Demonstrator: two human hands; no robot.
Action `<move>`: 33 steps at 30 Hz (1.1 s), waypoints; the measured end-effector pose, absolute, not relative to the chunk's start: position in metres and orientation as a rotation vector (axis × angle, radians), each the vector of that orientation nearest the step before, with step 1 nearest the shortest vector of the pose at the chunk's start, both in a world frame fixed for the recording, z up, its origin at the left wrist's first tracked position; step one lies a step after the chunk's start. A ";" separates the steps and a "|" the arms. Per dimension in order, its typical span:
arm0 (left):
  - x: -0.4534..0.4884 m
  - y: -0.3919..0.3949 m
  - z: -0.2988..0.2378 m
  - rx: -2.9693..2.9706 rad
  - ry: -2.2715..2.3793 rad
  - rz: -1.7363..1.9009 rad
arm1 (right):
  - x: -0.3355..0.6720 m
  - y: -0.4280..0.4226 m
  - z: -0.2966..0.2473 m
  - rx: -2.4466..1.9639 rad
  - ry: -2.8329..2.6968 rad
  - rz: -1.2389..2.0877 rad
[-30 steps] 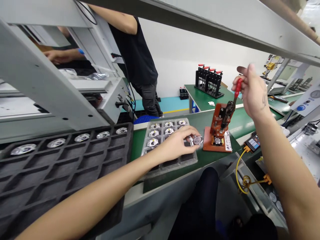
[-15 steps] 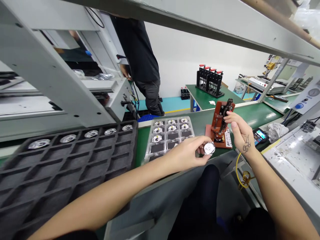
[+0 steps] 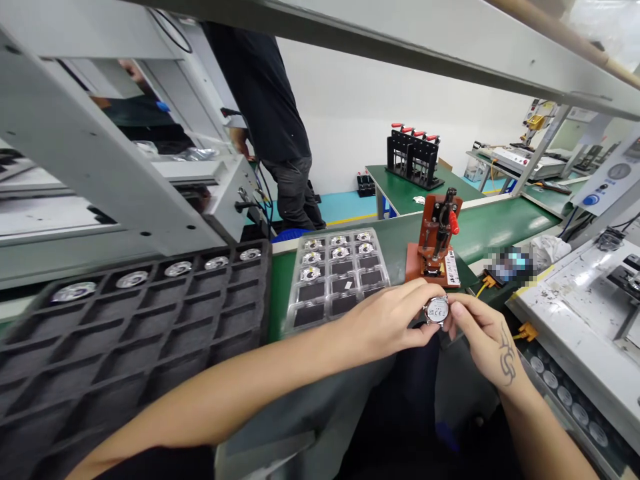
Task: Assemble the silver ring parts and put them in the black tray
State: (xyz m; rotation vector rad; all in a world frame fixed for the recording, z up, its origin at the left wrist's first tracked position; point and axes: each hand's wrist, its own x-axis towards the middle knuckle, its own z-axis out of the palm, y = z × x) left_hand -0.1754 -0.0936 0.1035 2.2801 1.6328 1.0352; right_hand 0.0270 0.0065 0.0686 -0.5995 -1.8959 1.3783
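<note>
Between both hands is a round silver watch case [image 3: 437,311], its back with a printed CE mark turned up toward me. My left hand [image 3: 407,317] pinches it by the left rim, thumb below and fingers above. The thumb and fingertips of my right hand [image 3: 480,333] close on its right edge; some of those fingers are hidden behind it. Just beyond stands a red toggle clamp press [image 3: 436,237] with a red-tipped lever. A clear plastic tray [image 3: 383,257] lies to the left, with several round metal parts with yellow marks in its far pockets.
A black foam tray [image 3: 240,293] at far left holds several round metal parts along its back row. Another person [image 3: 265,107] stands behind the bench. At right are a small device with a lit screen [image 3: 510,265] and a white machine [image 3: 590,300]. A beam [image 3: 400,60] crosses overhead.
My right hand has left the clamp's lever and come down to the watch case. My left hand has brought the case slightly right and down. The red lever tip now shows.
</note>
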 end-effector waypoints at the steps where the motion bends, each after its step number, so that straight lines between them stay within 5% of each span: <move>1: -0.174 -0.093 0.104 2.271 1.618 1.035 | 0.027 0.005 0.069 -0.601 -1.864 1.426; 13: -0.181 -0.093 0.109 1.905 1.459 1.110 | 0.024 0.005 0.067 -0.543 -1.648 1.834; 23: -0.184 -0.125 0.091 1.024 1.108 1.357 | 0.010 -0.008 0.050 -0.521 -1.698 1.841; 33: -0.191 -0.144 0.101 0.980 1.117 1.394 | -0.004 -0.011 0.073 -0.483 -1.839 1.771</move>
